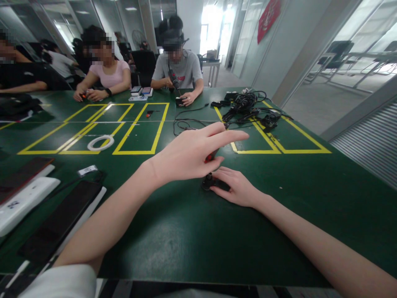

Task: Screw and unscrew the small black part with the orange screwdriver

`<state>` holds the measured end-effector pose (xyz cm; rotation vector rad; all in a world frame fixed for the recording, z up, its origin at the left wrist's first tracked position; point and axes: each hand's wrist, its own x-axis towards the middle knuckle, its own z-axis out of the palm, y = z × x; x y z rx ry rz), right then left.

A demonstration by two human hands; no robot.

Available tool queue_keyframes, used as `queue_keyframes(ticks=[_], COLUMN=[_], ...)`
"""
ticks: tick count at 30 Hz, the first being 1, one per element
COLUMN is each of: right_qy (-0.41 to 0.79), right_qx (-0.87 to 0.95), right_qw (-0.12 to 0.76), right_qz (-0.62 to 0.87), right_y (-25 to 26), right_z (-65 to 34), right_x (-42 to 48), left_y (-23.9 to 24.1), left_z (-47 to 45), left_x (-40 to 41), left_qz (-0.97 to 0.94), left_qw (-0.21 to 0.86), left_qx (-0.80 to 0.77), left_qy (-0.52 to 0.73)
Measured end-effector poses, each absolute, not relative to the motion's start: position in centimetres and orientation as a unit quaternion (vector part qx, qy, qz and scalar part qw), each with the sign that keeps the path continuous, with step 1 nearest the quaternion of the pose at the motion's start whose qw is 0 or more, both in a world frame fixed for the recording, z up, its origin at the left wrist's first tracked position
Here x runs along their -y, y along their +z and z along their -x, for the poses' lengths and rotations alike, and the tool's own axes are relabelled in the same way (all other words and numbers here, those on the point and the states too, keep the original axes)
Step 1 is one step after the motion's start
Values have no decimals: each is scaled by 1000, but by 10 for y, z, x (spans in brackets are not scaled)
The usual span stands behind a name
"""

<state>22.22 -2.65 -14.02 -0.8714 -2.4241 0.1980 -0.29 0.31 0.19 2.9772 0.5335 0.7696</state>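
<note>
My left hand [189, 153] is above the middle of the green table, its fingers curled around a small red-and-black tool [211, 156] with the index finger stretched out past it. Most of that tool is hidden by the hand, so its kind does not show. Just below, my right hand [237, 186] grips a black part [207, 183] with a round end and a short upright stub, low at the tabletop. The stub is directly beneath my left thumb; whether tool and part touch I cannot tell.
A tangle of black cables [245, 103] lies at the far right. A white ring of tape [101, 142] rests near yellow tape outlines. Phones and a white power strip [27, 203] lie at the left. Across the table, a co-worker holds a power drill [174, 80].
</note>
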Motion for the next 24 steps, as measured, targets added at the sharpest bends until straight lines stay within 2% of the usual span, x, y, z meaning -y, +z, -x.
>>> queue_keyframes(ticks=[24], right_qy=[83], right_qx=[900], right_qw=[281], right_qz=[322], right_y=[-140], right_z=[-221], right_x=[26], left_y=[-1], left_z=[3], left_x=[-4], left_qz=[-952], left_qw=[39], left_qx=[-161], left_qy=[257])
